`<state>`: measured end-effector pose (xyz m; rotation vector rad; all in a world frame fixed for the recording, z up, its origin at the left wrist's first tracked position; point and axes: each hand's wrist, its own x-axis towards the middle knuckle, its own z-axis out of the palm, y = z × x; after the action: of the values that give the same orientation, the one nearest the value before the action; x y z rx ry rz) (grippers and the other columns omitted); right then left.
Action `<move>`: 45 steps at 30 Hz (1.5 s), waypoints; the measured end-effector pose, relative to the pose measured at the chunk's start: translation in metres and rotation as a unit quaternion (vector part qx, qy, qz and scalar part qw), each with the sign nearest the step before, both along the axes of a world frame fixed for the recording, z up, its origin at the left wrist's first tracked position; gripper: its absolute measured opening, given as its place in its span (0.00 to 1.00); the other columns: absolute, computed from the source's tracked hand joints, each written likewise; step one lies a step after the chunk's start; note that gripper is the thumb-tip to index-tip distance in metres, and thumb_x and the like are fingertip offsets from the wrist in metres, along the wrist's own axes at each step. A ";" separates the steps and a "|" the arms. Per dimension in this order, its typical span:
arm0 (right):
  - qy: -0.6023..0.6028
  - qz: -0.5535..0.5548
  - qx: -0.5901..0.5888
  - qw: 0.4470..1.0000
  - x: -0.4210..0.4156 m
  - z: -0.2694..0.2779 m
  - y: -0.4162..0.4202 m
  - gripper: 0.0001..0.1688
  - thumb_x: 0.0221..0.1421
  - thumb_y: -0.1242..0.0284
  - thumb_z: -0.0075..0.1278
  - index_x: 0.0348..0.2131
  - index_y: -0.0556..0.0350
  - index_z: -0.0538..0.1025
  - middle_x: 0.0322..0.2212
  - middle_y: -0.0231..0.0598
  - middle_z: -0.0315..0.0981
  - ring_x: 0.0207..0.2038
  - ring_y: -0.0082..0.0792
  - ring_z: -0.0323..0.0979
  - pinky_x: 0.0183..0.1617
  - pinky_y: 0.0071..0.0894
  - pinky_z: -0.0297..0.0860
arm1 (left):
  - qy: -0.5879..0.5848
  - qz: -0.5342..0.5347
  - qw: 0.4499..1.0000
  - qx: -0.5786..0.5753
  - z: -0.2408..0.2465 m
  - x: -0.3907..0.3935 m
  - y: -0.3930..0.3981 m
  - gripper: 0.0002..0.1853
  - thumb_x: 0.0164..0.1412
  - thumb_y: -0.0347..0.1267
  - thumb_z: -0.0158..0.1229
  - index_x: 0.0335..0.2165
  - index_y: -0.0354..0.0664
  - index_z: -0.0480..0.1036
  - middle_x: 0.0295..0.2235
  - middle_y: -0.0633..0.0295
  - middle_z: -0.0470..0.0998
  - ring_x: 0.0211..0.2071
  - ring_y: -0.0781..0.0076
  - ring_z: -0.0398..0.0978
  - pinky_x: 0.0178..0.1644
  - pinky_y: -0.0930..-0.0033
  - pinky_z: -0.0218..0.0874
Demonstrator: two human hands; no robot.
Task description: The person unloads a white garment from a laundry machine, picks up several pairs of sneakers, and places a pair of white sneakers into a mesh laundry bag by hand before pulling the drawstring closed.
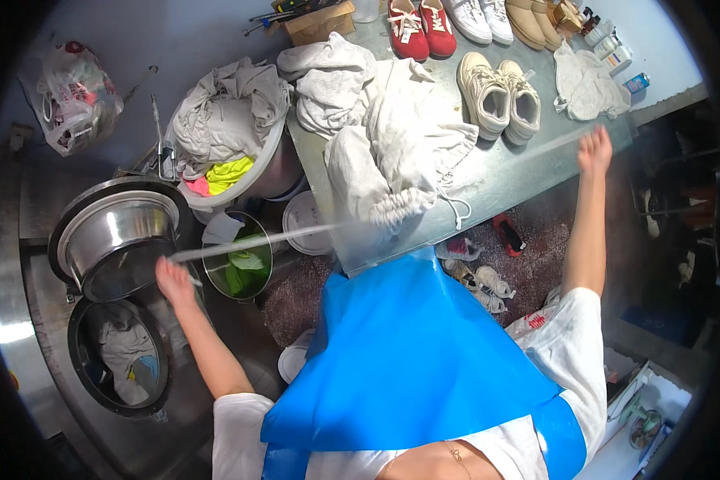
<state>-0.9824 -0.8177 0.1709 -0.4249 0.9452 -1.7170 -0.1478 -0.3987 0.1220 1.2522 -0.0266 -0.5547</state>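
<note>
My left hand (175, 282), far out to the left, is closed on one end of a thin white cord (258, 240). From there the cord runs blurred toward the table's front edge. Out at the right, my right hand (594, 150) is closed on a faint, blurred white cord (552, 146) over the table's edge. Whether both pieces are one cord is unclear. Between my hands, a pale grey garment (405, 138) with a gathered elastic edge and a drawstring (458, 210) lies on the metal table (516, 180). A blue apron (408, 354) covers my front.
Beige sneakers (492, 99), red sneakers (417, 30) and a folded grey cloth (591, 84) sit on the table. At left are a full laundry basket (234, 120), a bucket with green cloth (240, 270) and a machine's open round door (120, 240). Shoes (486, 285) lie on the floor.
</note>
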 end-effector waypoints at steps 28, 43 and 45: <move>-0.051 0.420 -0.020 0.906 0.321 -0.025 0.161 0.11 0.63 0.66 0.41 0.30 0.53 0.67 0.15 0.26 0.59 0.19 0.22 0.57 0.33 0.26 0.63 | 0.375 -0.324 0.865 -0.082 -0.032 -0.294 -0.241 0.15 0.63 0.35 0.47 0.19 0.46 0.60 0.13 0.72 0.55 0.14 0.80 0.54 0.21 0.75 0.51; -0.088 0.404 0.052 0.909 0.328 0.031 0.263 0.11 0.63 0.69 0.41 0.27 0.55 0.65 0.15 0.22 0.51 0.18 0.19 0.48 0.25 0.21 0.50 | 0.448 -0.151 0.881 0.011 -0.073 -0.269 -0.265 0.19 0.52 0.32 0.45 0.12 0.52 0.48 0.08 0.73 0.45 0.08 0.79 0.39 0.12 0.74 0.32; -0.088 0.367 0.075 0.923 0.321 0.030 0.258 0.11 0.63 0.69 0.40 0.28 0.55 0.65 0.15 0.22 0.50 0.18 0.19 0.48 0.26 0.22 0.52 | 0.430 -0.186 0.883 0.003 -0.068 -0.272 -0.259 0.19 0.56 0.33 0.46 0.14 0.52 0.50 0.09 0.73 0.47 0.08 0.79 0.42 0.13 0.75 0.34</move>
<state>-0.6619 -0.5601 0.2011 -0.4417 0.6572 -0.9710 -0.4193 -0.6577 0.0540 0.9139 0.4912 -1.4133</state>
